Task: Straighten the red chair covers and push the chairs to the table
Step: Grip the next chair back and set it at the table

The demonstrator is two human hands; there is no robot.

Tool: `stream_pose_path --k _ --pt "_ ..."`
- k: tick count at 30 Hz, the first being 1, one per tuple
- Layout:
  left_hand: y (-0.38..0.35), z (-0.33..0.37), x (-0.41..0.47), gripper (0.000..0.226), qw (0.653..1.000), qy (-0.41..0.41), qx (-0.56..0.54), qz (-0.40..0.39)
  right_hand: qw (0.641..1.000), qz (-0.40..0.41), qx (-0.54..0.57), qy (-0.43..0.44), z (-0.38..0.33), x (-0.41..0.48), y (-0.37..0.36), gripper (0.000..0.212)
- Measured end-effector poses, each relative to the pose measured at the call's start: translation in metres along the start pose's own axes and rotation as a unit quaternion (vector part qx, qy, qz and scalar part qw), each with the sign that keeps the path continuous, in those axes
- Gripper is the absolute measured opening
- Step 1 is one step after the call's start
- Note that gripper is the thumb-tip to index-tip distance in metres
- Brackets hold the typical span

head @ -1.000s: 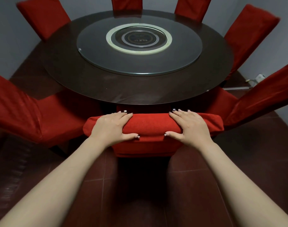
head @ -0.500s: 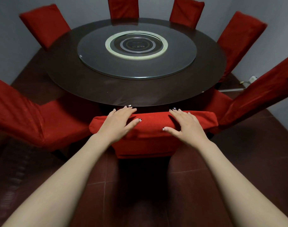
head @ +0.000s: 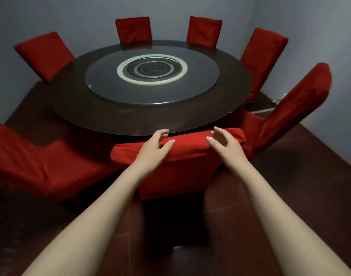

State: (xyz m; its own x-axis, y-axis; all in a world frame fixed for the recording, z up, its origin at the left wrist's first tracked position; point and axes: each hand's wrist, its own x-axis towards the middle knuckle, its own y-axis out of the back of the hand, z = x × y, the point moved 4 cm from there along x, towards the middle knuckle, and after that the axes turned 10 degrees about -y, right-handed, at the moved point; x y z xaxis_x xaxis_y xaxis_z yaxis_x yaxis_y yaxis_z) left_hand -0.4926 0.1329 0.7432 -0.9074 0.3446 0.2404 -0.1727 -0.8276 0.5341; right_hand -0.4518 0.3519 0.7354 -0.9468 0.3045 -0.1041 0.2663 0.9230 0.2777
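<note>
Grey walls [head: 21, 16], dark round table [head: 110, 120], red chairs [head: 133, 29]

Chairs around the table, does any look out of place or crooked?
Yes. The left chair and the right chair sit pulled back from the table, seats exposed, while the far chairs stand close to it. Nothing looks spilled or damaged.

The red cloth cover [head: 187, 156] on the nearest chair looks soft and matt, a little fuzzy. The round dark brown counter [head: 86, 110] has a smooth, glossy top. The round glass turntable [head: 202, 84] on it shines. The dark red floor tiles [head: 290, 196] are smooth, faintly glossy.
</note>
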Motion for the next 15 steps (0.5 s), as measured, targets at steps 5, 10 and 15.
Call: stream_pose_path --k 5,10,15 --pt "-0.035 0.026 -0.013 0.033 0.998 -0.017 -0.05 -0.041 0.996 0.037 0.069 -0.035 0.004 -0.036 0.033 0.047" --pt "-0.069 0.067 -0.015 0.021 0.987 -0.024 -0.158 -0.027 0.99 0.088 0.094 -0.062 0.017 -0.066 0.08 0.045" --pt "-0.114 0.111 -0.015 0.018 0.976 -0.044 -0.209 -0.051 0.979 0.138 0.126 -0.078 0.03 -0.09 0.134 0.038"
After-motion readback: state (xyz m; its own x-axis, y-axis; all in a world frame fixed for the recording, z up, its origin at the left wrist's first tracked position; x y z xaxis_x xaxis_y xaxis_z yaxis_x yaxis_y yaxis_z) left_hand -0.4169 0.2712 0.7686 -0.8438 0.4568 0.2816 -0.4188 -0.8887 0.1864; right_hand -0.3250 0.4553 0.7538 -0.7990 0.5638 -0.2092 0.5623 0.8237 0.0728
